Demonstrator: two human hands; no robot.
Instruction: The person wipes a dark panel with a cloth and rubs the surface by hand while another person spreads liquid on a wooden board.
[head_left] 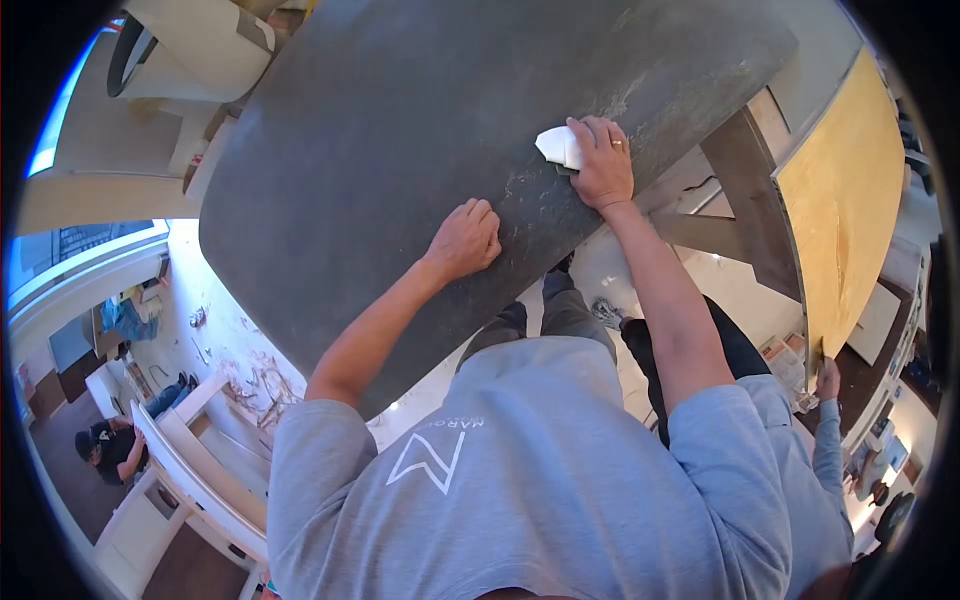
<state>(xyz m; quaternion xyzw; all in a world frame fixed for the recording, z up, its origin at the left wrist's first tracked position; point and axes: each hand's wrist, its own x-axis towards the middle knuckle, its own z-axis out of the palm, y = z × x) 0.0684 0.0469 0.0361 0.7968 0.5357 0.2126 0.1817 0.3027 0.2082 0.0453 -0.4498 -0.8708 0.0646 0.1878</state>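
A large dark grey board [370,130] with rounded corners lies under both hands, with pale scuffs and dusty streaks towards its right side. My right hand [603,165] presses on the board near its right edge, closed around a folded white sheet [557,147]; a small dark edge shows beneath the sheet. To the left and closer to my body, my left hand [465,238] rests on the same surface as a loose fist, its fingertips curled under and nothing showing in it.
On the right, a person's hand [828,380] grips an upright yellowish wooden panel [840,200]. Dark wooden frame pieces [745,200] stand beside the board. Scraps [265,385] litter the floor at left, near a white frame [205,470] and another person [120,450].
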